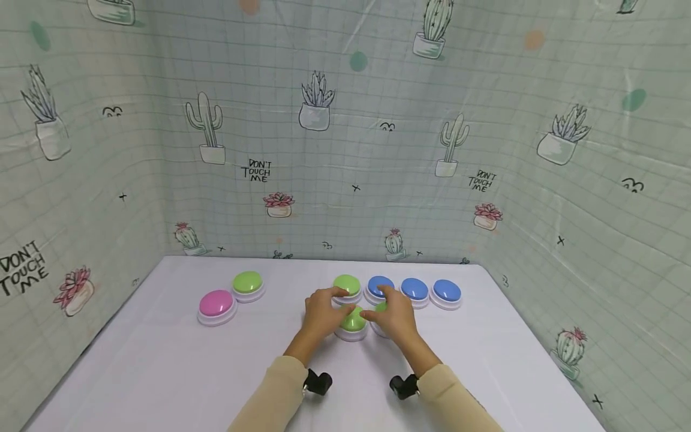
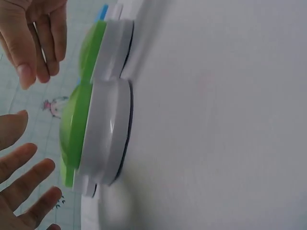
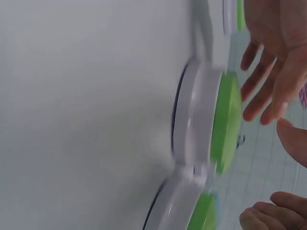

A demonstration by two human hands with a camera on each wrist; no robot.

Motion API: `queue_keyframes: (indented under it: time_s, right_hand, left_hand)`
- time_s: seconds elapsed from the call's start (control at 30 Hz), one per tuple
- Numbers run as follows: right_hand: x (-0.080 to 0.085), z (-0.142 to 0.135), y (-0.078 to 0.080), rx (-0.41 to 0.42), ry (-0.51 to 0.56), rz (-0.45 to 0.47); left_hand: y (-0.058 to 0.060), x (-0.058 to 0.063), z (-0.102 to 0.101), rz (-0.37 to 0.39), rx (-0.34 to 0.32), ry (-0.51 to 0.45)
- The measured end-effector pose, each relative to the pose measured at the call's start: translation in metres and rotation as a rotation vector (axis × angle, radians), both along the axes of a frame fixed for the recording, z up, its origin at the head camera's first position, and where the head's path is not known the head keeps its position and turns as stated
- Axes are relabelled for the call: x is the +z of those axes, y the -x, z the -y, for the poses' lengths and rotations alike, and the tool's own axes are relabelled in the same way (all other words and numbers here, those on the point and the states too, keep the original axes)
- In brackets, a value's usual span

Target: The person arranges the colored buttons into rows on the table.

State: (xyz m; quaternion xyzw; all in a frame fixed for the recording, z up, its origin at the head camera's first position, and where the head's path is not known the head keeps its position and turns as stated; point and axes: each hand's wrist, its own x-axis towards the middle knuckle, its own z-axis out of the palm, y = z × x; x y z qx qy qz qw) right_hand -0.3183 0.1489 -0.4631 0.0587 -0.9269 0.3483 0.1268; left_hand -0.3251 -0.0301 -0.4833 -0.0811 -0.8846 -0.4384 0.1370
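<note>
Two domed green push buttons with white bases stand at the front of a cluster: one (image 1: 353, 323) between my hands, the other (image 1: 381, 307) partly hidden by my right hand. My left hand (image 1: 322, 313) hovers at the left side of the front green button, its fingers (image 2: 29, 184) spread and holding nothing. Over the second green button is my right hand (image 1: 398, 315), fingers loosely bent, thumb pointing toward the left hand. Behind them are another green button (image 1: 347, 283) and a blue button (image 1: 380, 282). In the right wrist view, a green button (image 3: 227, 122) sits below both hands.
Two more blue buttons (image 1: 414, 289) continue the back row to the right. Farther left, a pink button (image 1: 216, 303) and a green button (image 1: 248, 281) stand close together on the white table (image 1: 178, 378). A cactus-patterned cloth (image 1: 356, 150) surrounds the table's back and sides.
</note>
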Motion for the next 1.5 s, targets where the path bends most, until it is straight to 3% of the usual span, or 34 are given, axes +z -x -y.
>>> queue_keyframes:
  time_s: [0.13, 0.37, 0.53, 0.67, 0.87, 1.0, 1.17, 1.5]
  right_hand:
    - [0.0, 0.036, -0.003, 0.082, 0.056, -0.026]
    - [-0.005, 0.093, -0.006, 0.214, 0.1, 0.016]
    - [-0.013, 0.119, -0.006, 0.282, 0.125, 0.069]
    - [-0.02, 0.13, -0.003, 0.312, 0.114, 0.117]
    - [-0.024, 0.143, -0.001, 0.354, 0.101, 0.143]
    - [-0.024, 0.156, 0.002, 0.397, 0.113, 0.155]
    - [-0.025, 0.177, 0.005, 0.455, 0.144, 0.187]
    - [-0.025, 0.213, 0.009, 0.514, 0.179, 0.242]
  left_hand:
    - [-0.001, -0.006, 0.036, -0.036, 0.096, -0.047]
    - [-0.009, -0.01, 0.103, -0.093, 0.28, -0.111]
    - [-0.016, -0.01, 0.151, -0.182, 0.405, -0.123]
    - [-0.022, -0.01, 0.184, -0.178, 0.449, -0.15]
    - [-0.032, -0.016, 0.226, -0.002, 0.44, -0.143]
    - [-0.036, -0.021, 0.241, 0.099, 0.372, -0.126]
    - [-0.035, -0.023, 0.25, 0.147, 0.297, -0.135]
    - [-0.035, -0.021, 0.26, 0.203, 0.258, -0.155]
